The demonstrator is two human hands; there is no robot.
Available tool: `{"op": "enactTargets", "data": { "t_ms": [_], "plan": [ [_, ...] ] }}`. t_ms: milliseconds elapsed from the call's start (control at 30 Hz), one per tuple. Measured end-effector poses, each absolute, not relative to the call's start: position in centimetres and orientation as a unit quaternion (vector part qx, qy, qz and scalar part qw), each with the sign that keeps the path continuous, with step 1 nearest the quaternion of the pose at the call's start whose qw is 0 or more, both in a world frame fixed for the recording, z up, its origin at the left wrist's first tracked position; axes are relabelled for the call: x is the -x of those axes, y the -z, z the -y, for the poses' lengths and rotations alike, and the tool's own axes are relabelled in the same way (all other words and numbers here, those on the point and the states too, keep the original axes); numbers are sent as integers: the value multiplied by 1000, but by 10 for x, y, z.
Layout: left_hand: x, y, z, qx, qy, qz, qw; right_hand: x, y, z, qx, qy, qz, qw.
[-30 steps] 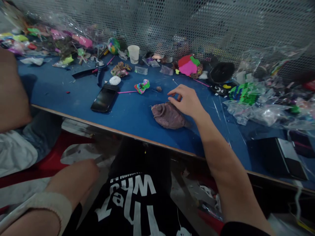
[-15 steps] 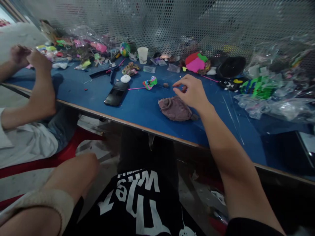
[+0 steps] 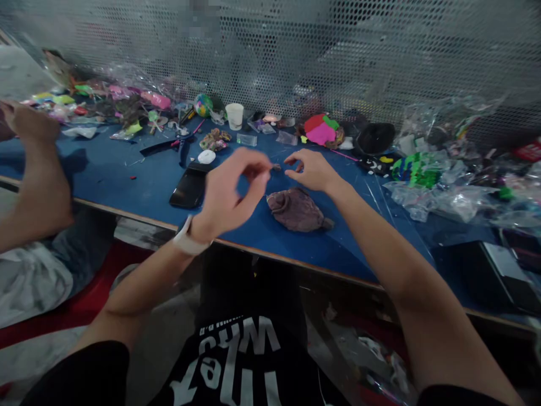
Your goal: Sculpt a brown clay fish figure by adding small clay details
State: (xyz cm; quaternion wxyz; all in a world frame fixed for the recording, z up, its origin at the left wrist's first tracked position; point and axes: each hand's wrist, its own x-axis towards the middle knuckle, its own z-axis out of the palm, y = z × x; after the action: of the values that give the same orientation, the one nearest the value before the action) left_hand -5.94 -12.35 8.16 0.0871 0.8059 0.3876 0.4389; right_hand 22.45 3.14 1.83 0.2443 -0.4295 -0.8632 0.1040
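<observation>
My left hand, blurred by motion and with a white band on the wrist, hangs over the blue table, its thumb and forefinger pinched together; whatever they hold is too small to tell. My right hand hovers just behind a brownish-purple clay shape, thumb and forefinger apart; a dark patch among its curled fingers is unclear. The clay shape lies on the table, rounded at the left with a narrow tail at the right, and neither hand touches it. A small brown lump rests between the two hands.
Left of my left hand lie a black phone and a white lump. A white cup, colourful clay pieces and plastic bags line the back. A black box sits at right. Another person's arm is at far left.
My left hand has come into view from the left and now covers the colourful clay piece on its pink stick. My right hand stays near the clay shape. The camera view has shifted.
</observation>
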Motion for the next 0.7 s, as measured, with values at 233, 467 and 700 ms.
{"op": "enactTargets", "data": {
  "t_ms": [233,467,700],
  "plan": [
    [9,-29,-36,-855,-227,-463,61,-204,-9,-69,429,-124,877,176],
    [5,-2,-12,-821,-362,-412,159,-222,-10,-39,397,-143,854,305],
    [0,-4,-12,-773,-428,-348,313,-226,-20,-3,429,-156,790,409]
  ]
}}
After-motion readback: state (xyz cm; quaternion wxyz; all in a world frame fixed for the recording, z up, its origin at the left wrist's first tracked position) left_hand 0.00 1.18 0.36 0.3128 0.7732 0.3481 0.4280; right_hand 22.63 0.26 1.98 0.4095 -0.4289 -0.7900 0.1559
